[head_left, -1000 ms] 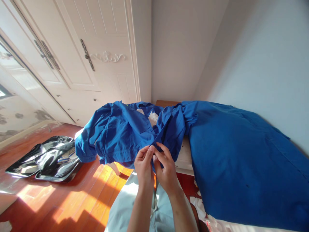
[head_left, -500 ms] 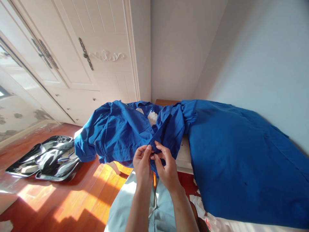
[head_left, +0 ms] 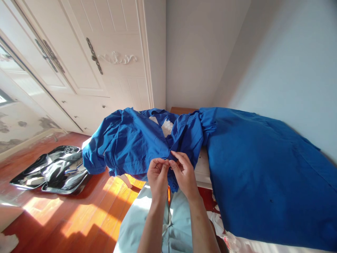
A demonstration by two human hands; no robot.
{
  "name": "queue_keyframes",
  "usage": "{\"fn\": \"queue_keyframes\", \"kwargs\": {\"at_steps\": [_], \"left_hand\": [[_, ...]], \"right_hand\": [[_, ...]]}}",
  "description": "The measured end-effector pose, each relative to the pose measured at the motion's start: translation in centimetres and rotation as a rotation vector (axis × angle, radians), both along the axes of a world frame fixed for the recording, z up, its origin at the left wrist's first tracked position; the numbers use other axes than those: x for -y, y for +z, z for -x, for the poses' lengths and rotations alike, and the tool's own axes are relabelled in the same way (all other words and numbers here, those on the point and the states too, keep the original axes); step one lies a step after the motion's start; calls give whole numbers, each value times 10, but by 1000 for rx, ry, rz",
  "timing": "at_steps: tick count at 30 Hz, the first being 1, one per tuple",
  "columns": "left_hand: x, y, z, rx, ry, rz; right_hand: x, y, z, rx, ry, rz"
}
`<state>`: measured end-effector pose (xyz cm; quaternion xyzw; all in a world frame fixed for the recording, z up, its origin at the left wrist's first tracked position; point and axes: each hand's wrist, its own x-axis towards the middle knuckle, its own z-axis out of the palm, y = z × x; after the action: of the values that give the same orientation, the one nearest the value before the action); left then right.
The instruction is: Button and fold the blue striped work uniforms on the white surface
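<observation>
A blue button-up jacket (head_left: 126, 140) lies spread out in front of me, its collar side away and its front partly open. My left hand (head_left: 158, 174) pinches the jacket's front edge between thumb and fingers. Close beside it, my right hand (head_left: 183, 172) pinches the same edge, the two thumb tips nearly touching. Whether a button is between the fingertips is hidden. White lacy material (head_left: 167, 127) shows through the jacket's neck opening.
To the right, a large blue cloth (head_left: 263, 175) covers a raised surface. An open black suitcase (head_left: 50, 172) with packed items lies on the reddish wooden floor (head_left: 86, 214). A white wardrobe (head_left: 118, 80) stands behind at left, next to a grey wall (head_left: 195, 52).
Both hands have stayed at the jacket's front edge; the fingertips have drawn closer together. The front flap now covers the button that showed above them. The view has shifted slightly.
</observation>
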<state>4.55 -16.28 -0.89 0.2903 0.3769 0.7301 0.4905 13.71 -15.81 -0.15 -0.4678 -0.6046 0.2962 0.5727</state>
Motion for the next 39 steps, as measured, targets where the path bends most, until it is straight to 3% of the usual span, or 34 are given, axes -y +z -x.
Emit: {"fn": "queue_keyframes", "kwargs": {"at_steps": [5, 9, 13, 15, 17, 19, 21, 24, 28, 35, 39], "left_hand": [[-2, -3, 2, -45, -6, -24], [-5, -4, 4, -110, -24, -16], [1, 2, 11, -378, -43, 32], [7, 10, 16, -619, 30, 34], [13, 20, 22, -844, 183, -1], [16, 27, 26, -984, 304, -91], [13, 27, 28, -1039, 312, -209], [0, 15, 26, -994, 180, -328], [-17, -4, 23, -768, 44, -296], [-20, -6, 21, -531, 39, -233], [-17, -4, 15, -491, 90, -125]], "right_hand": [[-6, 0, -7, -8, 100, 23], [-8, 2, -9, -17, 93, -1], [-11, 1, -10, -31, 94, 9], [-12, 1, -10, -47, 94, 25], [-12, 2, -10, -53, 91, 43], [-12, 3, -10, -48, 91, 50], [-11, 3, -10, -48, 101, 49], [-11, 1, -10, -49, 112, 42], [-12, -1, -10, -74, 103, 57], [-10, 6, -9, -231, 205, 155], [-12, 4, -7, -246, 178, 208]]}}
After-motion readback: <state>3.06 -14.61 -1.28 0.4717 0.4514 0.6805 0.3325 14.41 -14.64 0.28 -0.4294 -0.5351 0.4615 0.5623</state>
